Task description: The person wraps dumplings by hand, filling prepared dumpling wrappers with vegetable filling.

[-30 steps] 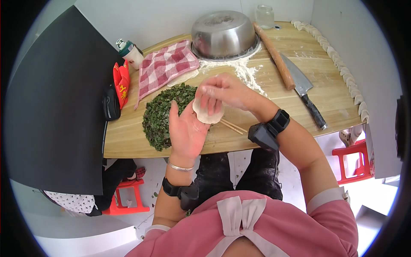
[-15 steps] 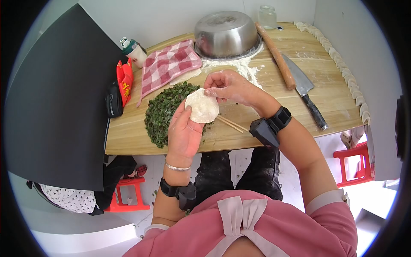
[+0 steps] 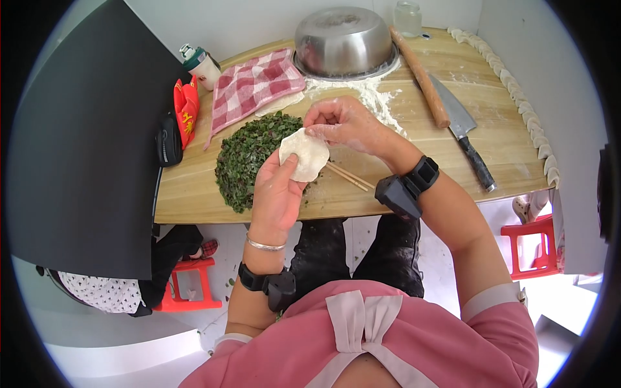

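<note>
A round, pale dumpling wrapper (image 3: 304,155) is stretched between my two hands above the table. My left hand (image 3: 275,194) grips its lower left side, the thumb lying across its face. At the upper right edge my right hand (image 3: 346,126) pinches the rim between thumb and fingers. Behind the wrapper, to the left, lies a heap of chopped dark green leaves (image 3: 249,158). A pair of chopsticks (image 3: 349,176) rests on the wood with one end hidden near the wrapper.
An upturned steel basin (image 3: 343,45) stands at the back beside scattered flour (image 3: 378,97). To the right lie a rolling pin (image 3: 424,84) and a cleaver (image 3: 458,119). Folded dumplings (image 3: 517,97) line the right edge. A checkered cloth (image 3: 255,87) and bottle (image 3: 202,68) sit at left.
The wrapper has tilted and its edge is pulled slightly between my hands. My left thumb has shifted further onto its face. The whole view has moved a little.
</note>
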A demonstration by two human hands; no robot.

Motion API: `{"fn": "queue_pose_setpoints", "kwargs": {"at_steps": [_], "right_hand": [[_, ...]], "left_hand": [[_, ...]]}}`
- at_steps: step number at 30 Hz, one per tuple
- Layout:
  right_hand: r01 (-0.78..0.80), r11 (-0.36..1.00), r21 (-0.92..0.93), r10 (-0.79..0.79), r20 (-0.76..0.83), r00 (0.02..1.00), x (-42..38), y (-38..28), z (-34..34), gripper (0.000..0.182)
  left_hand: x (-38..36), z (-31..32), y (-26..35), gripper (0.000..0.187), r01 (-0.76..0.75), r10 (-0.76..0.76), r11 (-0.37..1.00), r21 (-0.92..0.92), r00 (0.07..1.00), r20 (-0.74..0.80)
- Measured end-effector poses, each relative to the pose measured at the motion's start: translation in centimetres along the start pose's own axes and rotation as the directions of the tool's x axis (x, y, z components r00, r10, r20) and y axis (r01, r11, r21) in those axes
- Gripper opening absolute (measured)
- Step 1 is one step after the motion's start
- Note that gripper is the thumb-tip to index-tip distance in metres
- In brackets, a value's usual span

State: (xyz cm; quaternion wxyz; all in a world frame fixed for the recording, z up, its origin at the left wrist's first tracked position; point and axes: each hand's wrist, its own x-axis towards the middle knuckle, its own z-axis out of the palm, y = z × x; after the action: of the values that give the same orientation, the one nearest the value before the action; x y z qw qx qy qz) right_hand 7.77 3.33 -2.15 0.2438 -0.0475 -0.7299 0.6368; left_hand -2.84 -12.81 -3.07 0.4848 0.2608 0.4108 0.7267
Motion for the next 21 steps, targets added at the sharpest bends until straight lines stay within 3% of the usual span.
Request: {"fn": "queue_pose_setpoints", "kwargs": {"at_steps": [2, 4, 7, 9, 11, 13, 17, 21], "right_hand": [[-0.005, 1.0, 0.029, 0.006, -0.008, 1.0, -0.1, -0.3, 0.1, 0.005], [-0.011, 0.998, 0.058, 0.012, -0.017, 1.0, -0.1, -0.2, 0.1, 0.006], [-0.026, 0.996, -0.085, 0.024, -0.023, 0.999, -0.1, 0.4, 0.0, 0.007], [0.066, 0.892, -0.447, -0.052, 0.043, 0.998, -0.1, 0.4, 0.4, 0.01], [0.096, 0.835, -0.542, -0.061, 0.083, 0.995, -0.9, 0.0, 1.5, 0.013], [0.232, 0.643, -0.73, -0.137, 0.188, 0.973, -1.0, 0.5, 2.8, 0.021], [0.281, 0.506, -0.815, -0.212, 0.198, 0.957, -1.2, 0.6, 5.1, 0.035], [0.386, 0.441, -0.81, -0.308, 0.268, 0.913, -0.4, 1.5, 5.8, 0.037]], "left_hand": [[-0.1, 0.0, 0.1, 0.032, 0.005, -0.005, 1.0, 0.003, 1.0, -0.004], [-0.1, 0.0, 0.6, 0.033, -0.095, 0.086, 0.993, -0.066, 0.989, -0.123], [0.2, -1.5, 1.9, 0.036, -0.267, 0.249, 0.958, -0.103, 0.955, -0.161], [0.0, -2.1, 2.8, 0.036, -0.308, 0.284, 0.944, -0.117, 0.94, -0.189], [-0.2, -2.4, 3.4, 0.036, -0.327, 0.283, 0.932, -0.156, 0.926, -0.251], [-0.5, -2.5, 3.5, 0.036, -0.334, 0.287, 0.929, -0.159, 0.922, -0.26], [-1.3, -2.8, 3.8, 0.037, -0.34, 0.286, 0.927, -0.158, 0.913, -0.29], [-1.9, -4.0, 3.9, 0.036, -0.363, 0.302, 0.913, -0.186, 0.907, -0.292]]}}
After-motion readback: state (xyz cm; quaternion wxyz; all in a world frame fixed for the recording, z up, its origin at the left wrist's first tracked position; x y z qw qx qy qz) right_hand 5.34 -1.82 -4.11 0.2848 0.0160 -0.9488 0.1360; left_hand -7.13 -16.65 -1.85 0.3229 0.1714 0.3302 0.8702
